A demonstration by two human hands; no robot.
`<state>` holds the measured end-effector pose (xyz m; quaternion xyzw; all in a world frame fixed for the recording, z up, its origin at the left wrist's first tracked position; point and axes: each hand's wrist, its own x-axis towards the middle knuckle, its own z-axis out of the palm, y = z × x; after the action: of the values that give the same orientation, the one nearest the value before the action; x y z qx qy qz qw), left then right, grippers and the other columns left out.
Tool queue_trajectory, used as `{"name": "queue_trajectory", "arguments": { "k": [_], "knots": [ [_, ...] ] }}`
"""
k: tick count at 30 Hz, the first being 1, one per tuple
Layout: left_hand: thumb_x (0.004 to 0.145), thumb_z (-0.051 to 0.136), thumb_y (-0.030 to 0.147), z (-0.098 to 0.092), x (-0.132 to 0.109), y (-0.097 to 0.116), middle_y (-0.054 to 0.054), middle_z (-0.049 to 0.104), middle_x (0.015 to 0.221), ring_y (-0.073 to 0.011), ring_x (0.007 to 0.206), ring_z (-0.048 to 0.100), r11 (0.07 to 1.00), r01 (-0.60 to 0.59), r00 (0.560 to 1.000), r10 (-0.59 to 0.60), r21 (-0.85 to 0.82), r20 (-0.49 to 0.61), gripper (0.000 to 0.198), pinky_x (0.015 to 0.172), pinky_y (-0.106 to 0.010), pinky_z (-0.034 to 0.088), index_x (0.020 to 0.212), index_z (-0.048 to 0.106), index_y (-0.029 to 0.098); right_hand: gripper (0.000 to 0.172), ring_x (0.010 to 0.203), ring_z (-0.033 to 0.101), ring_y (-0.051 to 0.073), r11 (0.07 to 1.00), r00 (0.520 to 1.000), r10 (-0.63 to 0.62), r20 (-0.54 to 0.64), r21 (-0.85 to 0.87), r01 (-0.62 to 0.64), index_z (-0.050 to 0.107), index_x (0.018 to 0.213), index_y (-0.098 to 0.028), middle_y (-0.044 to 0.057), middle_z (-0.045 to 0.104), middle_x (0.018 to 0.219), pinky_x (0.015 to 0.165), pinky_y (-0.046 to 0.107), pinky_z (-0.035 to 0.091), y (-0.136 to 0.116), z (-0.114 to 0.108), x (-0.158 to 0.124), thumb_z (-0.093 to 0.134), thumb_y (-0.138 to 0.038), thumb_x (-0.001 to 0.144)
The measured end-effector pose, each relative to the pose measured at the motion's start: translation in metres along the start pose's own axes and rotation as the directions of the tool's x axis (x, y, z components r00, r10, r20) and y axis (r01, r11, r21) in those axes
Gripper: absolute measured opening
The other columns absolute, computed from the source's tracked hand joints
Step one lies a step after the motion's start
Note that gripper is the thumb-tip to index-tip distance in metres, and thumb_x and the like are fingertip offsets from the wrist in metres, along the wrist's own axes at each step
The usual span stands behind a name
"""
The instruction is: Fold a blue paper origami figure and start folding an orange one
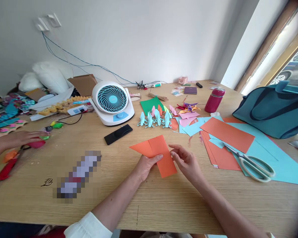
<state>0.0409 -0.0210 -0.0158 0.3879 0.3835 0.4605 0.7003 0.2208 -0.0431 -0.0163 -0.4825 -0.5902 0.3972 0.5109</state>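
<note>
A partly folded sheet of orange paper (162,162) is held above the table, its left part coming to a point and a crease running near its middle. My left hand (147,165) grips it from below, thumb on top and fingers hidden underneath. At the paper's right edge is my right hand (187,162), loosely curled, with thumb and index finger slightly apart; the fingertips are at or just beside the edge. Beyond the paper stand several small folded light-blue paper figures (157,118), with a few pink and orange ones among them.
On the right lie scissors (254,165) over orange sheets (228,134) and blue sheets (283,155), near a teal bag (270,109) and red bottle (214,100). A fan (113,102) and black case (118,134) stand left. Another person's hand (22,138) reaches in at far left.
</note>
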Motion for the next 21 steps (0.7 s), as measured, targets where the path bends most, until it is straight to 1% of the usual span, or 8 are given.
{"name": "queue_trajectory", "arguments": {
  "k": [4,8,12,14,15,17,19,21],
  "knots": [
    [0.066,0.088,0.032,-0.012,0.007,-0.004,-0.013,0.071,0.120,-0.0296,0.113,0.065,0.993,-0.114,0.993,0.115,0.041,-0.028,0.053,0.101,-0.044,0.049,0.112,0.069,0.015,0.036,0.088,0.066,0.021,0.995,0.986,-0.026,-0.163,-0.102,0.009,0.063,0.119,-0.022,0.008,0.072,0.097,0.078,0.036,0.053,0.010,-0.022,-0.002,0.056,-0.045,0.092],
    [0.071,0.083,0.034,-0.017,0.004,0.000,-0.011,0.073,0.114,-0.0289,0.111,0.066,0.946,-0.265,0.959,0.279,0.186,-0.054,0.041,0.100,-0.042,0.050,0.105,0.071,0.016,0.036,0.089,0.068,0.024,0.960,0.933,-0.061,-0.354,-0.277,-0.043,0.065,0.116,-0.023,0.009,0.072,0.101,0.082,0.042,0.053,0.016,-0.065,-0.021,0.060,-0.045,0.087],
    [0.069,0.084,0.032,-0.016,0.001,0.003,-0.011,0.074,0.111,-0.0288,0.109,0.066,0.919,-0.327,0.940,0.341,0.220,-0.027,0.039,0.099,-0.039,0.051,0.103,0.072,0.016,0.038,0.090,0.068,0.031,0.819,0.835,-0.121,-0.536,-0.530,-0.221,0.067,0.114,-0.025,0.012,0.071,0.108,0.079,0.046,0.052,0.018,-0.128,-0.051,0.057,-0.048,0.085],
    [0.068,0.085,0.031,-0.013,-0.001,0.005,-0.011,0.074,0.111,-0.0282,0.109,0.066,0.930,-0.318,0.945,0.328,0.184,-0.025,0.039,0.099,-0.038,0.051,0.102,0.072,0.016,0.038,0.087,0.067,0.032,0.680,0.802,-0.140,-0.580,-0.645,-0.348,0.066,0.115,-0.029,0.013,0.068,0.112,0.074,0.048,0.050,0.022,-0.165,-0.064,0.054,-0.049,0.085],
    [0.067,0.085,0.031,-0.012,-0.002,0.007,-0.011,0.074,0.111,-0.0277,0.109,0.066,0.939,-0.306,0.948,0.315,0.154,-0.036,0.039,0.099,-0.038,0.050,0.101,0.071,0.016,0.039,0.082,0.067,0.033,0.592,0.803,-0.147,-0.577,-0.702,-0.397,0.067,0.112,-0.029,0.015,0.067,0.111,0.071,0.050,0.049,0.024,-0.182,-0.069,0.053,-0.050,0.084],
    [0.066,0.086,0.031,-0.011,-0.004,0.009,-0.010,0.073,0.111,-0.0265,0.109,0.066,0.963,-0.262,0.962,0.266,0.060,-0.067,0.042,0.096,-0.036,0.051,0.102,0.071,0.017,0.040,0.077,0.064,0.037,0.433,0.838,-0.154,-0.523,-0.798,-0.419,0.071,0.101,-0.024,0.018,0.065,0.098,0.067,0.052,0.046,0.030,-0.211,-0.077,0.055,-0.053,0.078],
    [0.064,0.088,0.031,-0.011,-0.005,0.011,-0.008,0.073,0.110,-0.0254,0.106,0.067,0.981,-0.179,0.982,0.174,-0.076,-0.069,0.047,0.088,-0.035,0.055,0.105,0.069,0.019,0.035,0.076,0.064,0.036,0.400,0.889,-0.066,-0.454,-0.828,-0.393,0.071,0.094,-0.023,0.016,0.064,0.088,0.065,0.049,0.045,0.038,-0.232,-0.082,0.056,-0.050,0.078],
    [0.063,0.088,0.030,-0.013,-0.005,0.011,-0.006,0.074,0.106,-0.0240,0.099,0.069,0.976,-0.080,0.997,0.075,-0.204,-0.032,0.048,0.077,-0.033,0.058,0.105,0.068,0.020,0.034,0.078,0.064,0.034,0.374,0.918,-0.025,-0.395,-0.856,-0.358,0.071,0.098,-0.022,0.016,0.065,0.089,0.067,0.046,0.044,0.044,-0.243,-0.083,0.056,-0.048,0.080]
  ]
}}
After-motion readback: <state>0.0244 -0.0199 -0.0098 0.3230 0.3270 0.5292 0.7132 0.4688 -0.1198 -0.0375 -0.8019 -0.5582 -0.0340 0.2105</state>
